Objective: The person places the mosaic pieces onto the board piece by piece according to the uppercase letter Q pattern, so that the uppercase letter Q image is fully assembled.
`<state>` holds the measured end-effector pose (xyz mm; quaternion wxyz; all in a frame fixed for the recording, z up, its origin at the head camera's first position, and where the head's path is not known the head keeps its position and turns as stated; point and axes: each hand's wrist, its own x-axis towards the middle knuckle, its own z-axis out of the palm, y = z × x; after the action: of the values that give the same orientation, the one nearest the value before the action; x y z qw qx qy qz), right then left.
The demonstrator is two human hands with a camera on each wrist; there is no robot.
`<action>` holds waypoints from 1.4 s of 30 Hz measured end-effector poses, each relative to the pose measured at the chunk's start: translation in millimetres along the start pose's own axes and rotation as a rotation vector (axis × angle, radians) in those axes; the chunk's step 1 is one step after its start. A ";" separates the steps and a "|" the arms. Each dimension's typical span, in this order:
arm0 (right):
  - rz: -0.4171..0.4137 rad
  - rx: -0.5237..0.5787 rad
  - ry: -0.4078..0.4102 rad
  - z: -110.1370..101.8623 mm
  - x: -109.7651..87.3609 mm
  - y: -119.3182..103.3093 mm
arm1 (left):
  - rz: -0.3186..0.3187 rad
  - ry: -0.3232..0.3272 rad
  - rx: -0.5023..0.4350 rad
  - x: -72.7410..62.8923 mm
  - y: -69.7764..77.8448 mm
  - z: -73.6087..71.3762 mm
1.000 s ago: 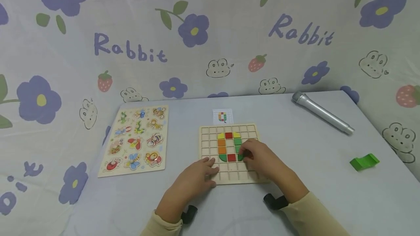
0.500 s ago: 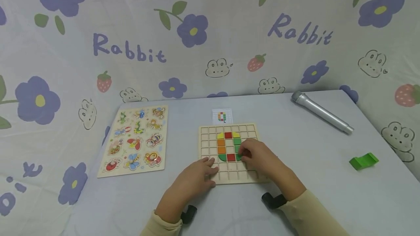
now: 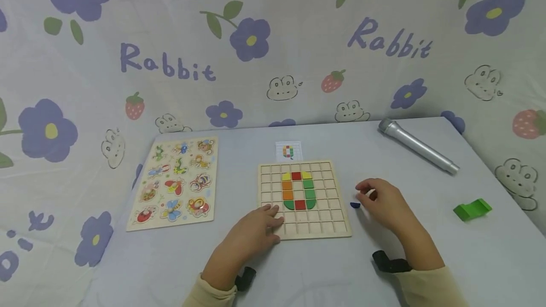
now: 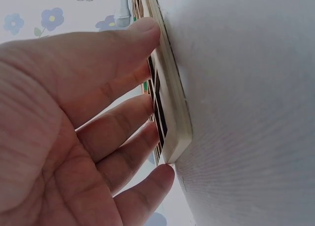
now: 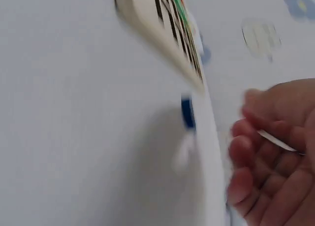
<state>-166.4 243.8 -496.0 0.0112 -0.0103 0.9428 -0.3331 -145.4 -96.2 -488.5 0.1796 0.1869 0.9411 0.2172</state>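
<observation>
A wooden grid board (image 3: 317, 229) lies on the table, with red, yellow, orange and green tiles set in a ring in its cells. My left hand (image 3: 251, 233) rests at its front left corner. In the left wrist view the fingers (image 4: 129, 162) spread loosely along the board's edge, the thumb on top. To the right of the board is my right hand (image 3: 384, 203), raised over the table, its fingers loosely bent and holding nothing. Just left of its fingertips lies a small dark blue piece (image 3: 355, 205), also in the right wrist view as a blue piece (image 5: 188, 112).
A pattern card (image 3: 281, 150) stands behind the board. Left of it lies a wooden insect puzzle (image 3: 192, 219). A silver microphone (image 3: 420, 147) lies at the back right, and a green wavy block (image 3: 472, 210) sits near the right edge. Patterned cloth (image 3: 170, 27) hangs behind the table.
My right hand has let go of the green rounded tile at the ring's lower right corner and moved right, off the board, to beside the blue piece. The left hand has stayed put.
</observation>
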 end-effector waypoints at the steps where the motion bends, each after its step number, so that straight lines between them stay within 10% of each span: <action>1: 0.026 -0.001 -0.017 -1.5 -1.6 5.9 | -0.006 -0.003 0.000 0.2 -0.2 -0.2; 24: -0.005 -0.065 -0.015 18.4 -2.6 14.7 | -0.001 0.020 0.019 1.3 -4.8 2.6; 33: -0.068 0.077 -0.029 39.0 -6.3 -45.7 | -0.011 0.018 0.013 3.4 -5.5 1.7; 42: -0.043 -0.045 -0.132 72.1 -6.0 -67.9 | -0.009 0.023 0.007 5.4 -5.8 2.8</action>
<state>-157.5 145.9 -509.3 0.0661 -0.0529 0.9468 -0.3105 -150.5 -97.8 -495.0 0.1690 0.1810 0.9447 0.2151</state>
